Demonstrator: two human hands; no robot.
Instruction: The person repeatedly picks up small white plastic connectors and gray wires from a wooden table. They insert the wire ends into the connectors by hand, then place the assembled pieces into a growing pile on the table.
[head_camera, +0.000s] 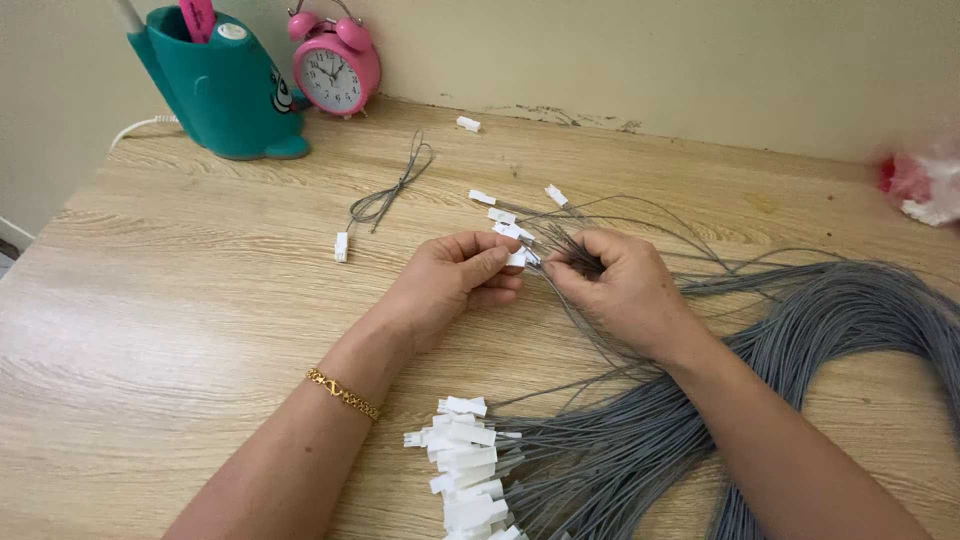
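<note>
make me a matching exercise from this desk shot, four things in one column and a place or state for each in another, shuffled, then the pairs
Things:
1. alarm clock
2. teal holder
3. coiled cable
4. white plug

Places or states:
A. lying loose on the desk, left of the hands
B. pinched in the left hand, the right hand at its wires
C. pink, by the wall
D. far left corner, pink tool inside

Pairs: 1-C, 2-D, 3-A, 4-B

Soft even daylight, faint shadows, sharp, slight edge blur
</note>
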